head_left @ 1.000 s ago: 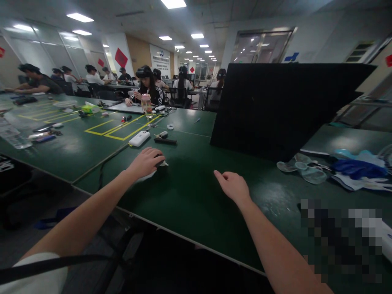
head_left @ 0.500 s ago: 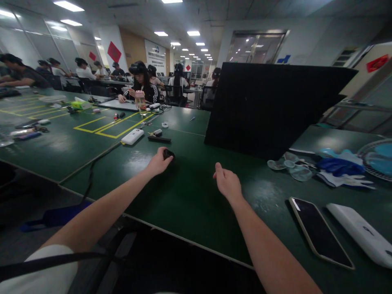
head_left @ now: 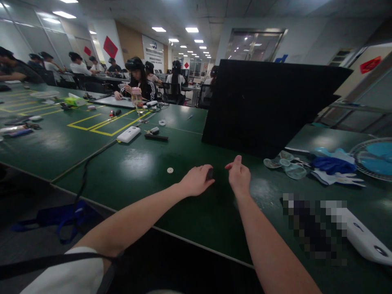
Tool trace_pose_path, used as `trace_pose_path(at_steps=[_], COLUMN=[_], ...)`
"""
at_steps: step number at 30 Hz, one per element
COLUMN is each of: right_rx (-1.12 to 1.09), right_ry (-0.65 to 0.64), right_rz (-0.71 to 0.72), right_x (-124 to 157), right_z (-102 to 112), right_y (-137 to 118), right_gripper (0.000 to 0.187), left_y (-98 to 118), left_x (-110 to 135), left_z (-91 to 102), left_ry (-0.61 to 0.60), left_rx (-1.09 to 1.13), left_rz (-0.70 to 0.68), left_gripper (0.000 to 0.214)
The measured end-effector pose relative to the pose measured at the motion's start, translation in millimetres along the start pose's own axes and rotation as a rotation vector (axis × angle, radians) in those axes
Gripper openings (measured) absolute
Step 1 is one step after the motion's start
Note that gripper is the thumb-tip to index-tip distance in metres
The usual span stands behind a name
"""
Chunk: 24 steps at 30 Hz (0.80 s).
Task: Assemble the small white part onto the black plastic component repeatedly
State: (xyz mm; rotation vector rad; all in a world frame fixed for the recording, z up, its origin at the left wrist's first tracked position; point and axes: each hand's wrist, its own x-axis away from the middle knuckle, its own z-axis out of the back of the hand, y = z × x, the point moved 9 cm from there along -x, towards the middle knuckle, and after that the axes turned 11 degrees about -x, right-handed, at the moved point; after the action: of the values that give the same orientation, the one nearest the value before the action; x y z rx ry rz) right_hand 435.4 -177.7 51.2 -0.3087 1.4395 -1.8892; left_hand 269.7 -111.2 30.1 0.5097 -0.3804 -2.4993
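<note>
My left hand [head_left: 197, 179] is closed around a small black object [head_left: 210, 174], held low over the green table in front of me. Most of that object is covered by the fingers, so its kind is unclear. Just to its right, my right hand [head_left: 239, 177] has its fingers curled in and its thumb on top. Whatever those fingers hold, if anything, is hidden. A gap separates the two hands. On the tabletop left of my left hand lies a small round cream-coloured disc [head_left: 170, 170] with a mark at its centre.
A large black panel [head_left: 263, 106] stands beyond my hands. Farther left are a white device [head_left: 129, 134] and a dark bar [head_left: 156, 137]. Blue and white gloves [head_left: 333, 165] and another white device [head_left: 364, 234] lie at right. A person [head_left: 139, 83] sits across the table.
My left hand has moved right with the black object, close to my right hand. The cream disc now shows near where it was. My right hand has shifted slightly right.
</note>
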Motion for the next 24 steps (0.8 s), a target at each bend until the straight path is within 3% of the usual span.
trace_pose_path(at_steps=[3, 6, 8, 10, 12, 15, 19, 24], right_rx=[0.003, 0.038, 0.061, 0.078, 0.101, 0.131, 0.138, 0.131], right_ry=[-0.027, -0.084, -0.126, -0.163, -0.195, -0.226, -0.203, -0.078], right_rz=[-0.01, 0.028, 0.049, 0.057, 0.044, 0.026, 0.033, 0.044], right_x=[0.5, 3.6, 6.0, 8.0, 9.4, 10.6, 10.2, 6.4], right_z=[-1.7, -9.2, -15.2, -20.8, -25.5, -29.7, -27.7, -13.9], right_y=[-0.2, -4.3, -6.2, -6.9, -6.0, -5.4, -8.1, -9.6], right_gripper=[0.082, 0.08, 0.079, 0.077, 0.077, 0.076, 0.076, 0.077], left_y=[-28.7, -77.4, -115.1, -144.4, -155.9, -140.9, -90.2, -26.0], left_x=[8.7, 18.2, 25.7, 33.1, 35.7, 29.6, 13.0, -7.3], left_z=[19.8, 41.5, 54.6, 60.4, 56.1, 40.8, 18.1, -7.1], left_ry=[0.009, 0.06, 0.158, 0.237, 0.234, 0.157, 0.038, -0.056], left_rx=[0.024, 0.161, 0.221, 0.22, 0.186, 0.149, 0.095, 0.072], left_rz=[0.049, 0.163, 0.295, 0.418, 0.473, 0.425, 0.276, 0.07], left_gripper=[0.051, 0.05, 0.049, 0.048, 0.047, 0.049, 0.054, 0.055])
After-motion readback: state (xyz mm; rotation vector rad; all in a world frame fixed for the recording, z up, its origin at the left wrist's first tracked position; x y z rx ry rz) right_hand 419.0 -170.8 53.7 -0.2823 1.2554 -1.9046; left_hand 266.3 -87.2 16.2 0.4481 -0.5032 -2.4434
